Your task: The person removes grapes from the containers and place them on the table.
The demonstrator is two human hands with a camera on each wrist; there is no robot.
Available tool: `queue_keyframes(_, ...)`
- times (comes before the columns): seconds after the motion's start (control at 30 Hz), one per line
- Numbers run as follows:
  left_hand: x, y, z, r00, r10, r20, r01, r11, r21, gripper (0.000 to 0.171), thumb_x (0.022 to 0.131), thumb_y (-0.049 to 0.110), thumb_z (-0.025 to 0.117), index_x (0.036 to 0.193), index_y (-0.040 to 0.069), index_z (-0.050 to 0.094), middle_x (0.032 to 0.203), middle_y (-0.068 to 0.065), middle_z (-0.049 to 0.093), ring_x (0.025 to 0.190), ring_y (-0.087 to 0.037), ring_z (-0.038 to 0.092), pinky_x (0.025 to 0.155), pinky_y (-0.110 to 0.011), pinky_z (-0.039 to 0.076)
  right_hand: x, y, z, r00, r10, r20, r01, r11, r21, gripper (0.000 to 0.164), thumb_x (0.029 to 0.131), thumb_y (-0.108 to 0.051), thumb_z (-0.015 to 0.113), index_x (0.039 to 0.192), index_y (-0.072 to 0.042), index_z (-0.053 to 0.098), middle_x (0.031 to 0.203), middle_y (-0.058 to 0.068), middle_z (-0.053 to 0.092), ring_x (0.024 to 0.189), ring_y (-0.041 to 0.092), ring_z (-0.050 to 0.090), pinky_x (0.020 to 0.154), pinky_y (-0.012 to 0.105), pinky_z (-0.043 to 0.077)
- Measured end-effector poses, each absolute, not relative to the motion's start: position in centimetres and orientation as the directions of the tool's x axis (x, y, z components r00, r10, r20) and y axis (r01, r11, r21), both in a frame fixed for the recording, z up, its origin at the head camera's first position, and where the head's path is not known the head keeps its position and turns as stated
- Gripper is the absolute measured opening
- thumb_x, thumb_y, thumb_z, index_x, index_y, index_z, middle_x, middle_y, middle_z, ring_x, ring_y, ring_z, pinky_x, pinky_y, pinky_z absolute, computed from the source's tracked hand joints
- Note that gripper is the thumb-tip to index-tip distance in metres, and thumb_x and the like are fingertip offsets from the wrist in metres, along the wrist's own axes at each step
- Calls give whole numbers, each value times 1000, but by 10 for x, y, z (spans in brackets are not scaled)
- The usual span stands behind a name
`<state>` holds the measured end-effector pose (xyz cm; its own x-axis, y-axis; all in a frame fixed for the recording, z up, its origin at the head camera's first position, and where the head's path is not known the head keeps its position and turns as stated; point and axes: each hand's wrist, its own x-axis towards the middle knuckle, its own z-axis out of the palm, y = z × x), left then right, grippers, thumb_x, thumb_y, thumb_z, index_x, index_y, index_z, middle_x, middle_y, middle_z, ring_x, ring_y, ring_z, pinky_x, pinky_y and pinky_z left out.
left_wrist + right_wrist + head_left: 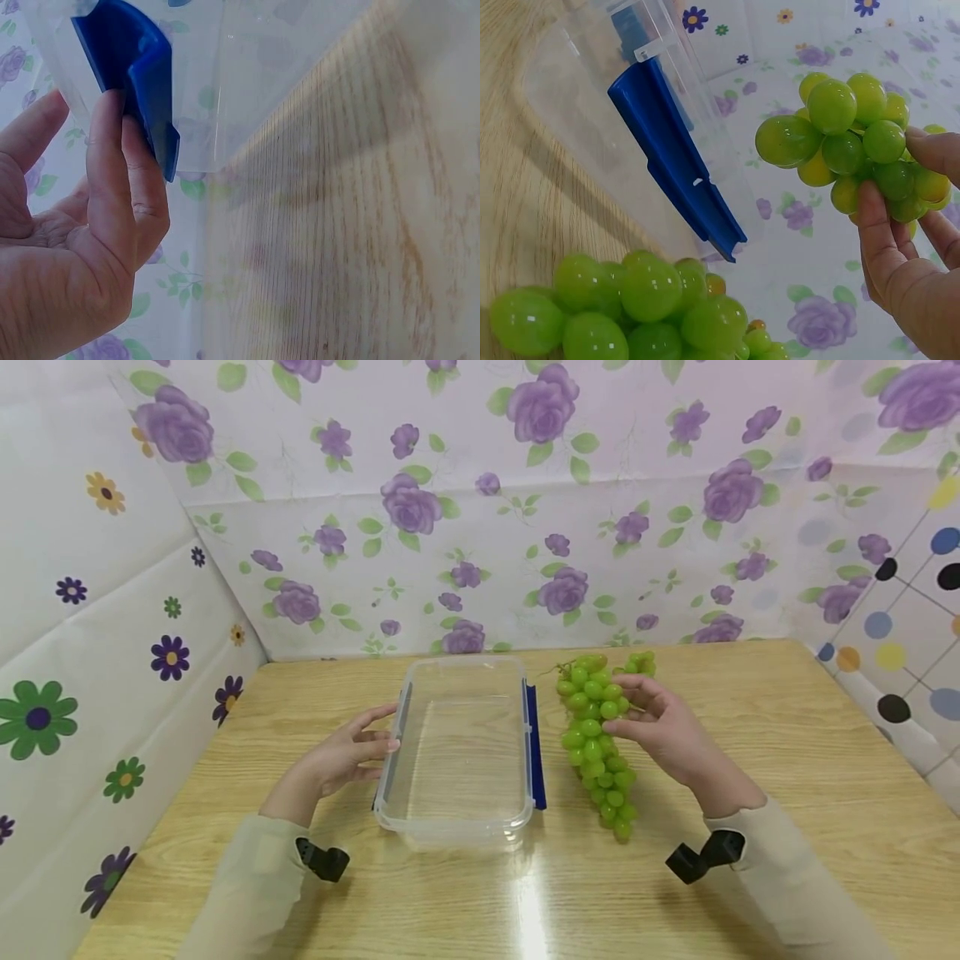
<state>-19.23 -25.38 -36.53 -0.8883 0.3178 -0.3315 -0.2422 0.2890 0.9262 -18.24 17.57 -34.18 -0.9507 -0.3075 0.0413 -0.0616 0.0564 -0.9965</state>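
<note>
A clear plastic food container [465, 752] stands on the table, its blue latches [534, 747] flaring out from the long sides. My left hand [348, 756] is at its left side. In the left wrist view, fingertips touch the left blue latch [146, 71], and the thumb is apart near the rim. My right hand [660, 727] holds a bunch of green grapes [855, 139] between thumb and fingers, right of the container. In the right wrist view more green grapes [641, 307] lie lower, close to the container. Part of the held bunch is hidden behind the fingers.
The wooden table [787, 760] ends at the back against a flower-printed cloth [495, 527]. Another printed cloth [90, 635] rises at the left, and a dotted one [900, 610] at the right. Each wrist wears a small black camera mount [322, 860].
</note>
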Motion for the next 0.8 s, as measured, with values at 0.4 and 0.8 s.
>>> queue_keyframes(0.4, -191, -254, -364, -887, 318, -335, -242, 297, 924, 76, 94, 26, 62, 154, 25, 14, 140, -20, 31, 106, -17, 49, 82, -30, 49, -178, 198, -347, -958, -285, 14, -42, 93, -995, 41, 90, -8, 64, 120, -31, 50, 131, -2, 36, 111, 13, 45, 83, 19, 49)
queue_keyframes(0.8, -192, -254, -363, -883, 318, -344, -256, 287, 923, 76, 94, 25, 62, 154, 26, 15, 141, -21, 30, 107, -18, 48, 82, -31, 49, -173, 224, -356, -965, -263, 16, -51, 127, -991, 44, 92, -7, 62, 126, -28, 46, 120, -8, 45, 102, 3, 55, 82, 16, 48)
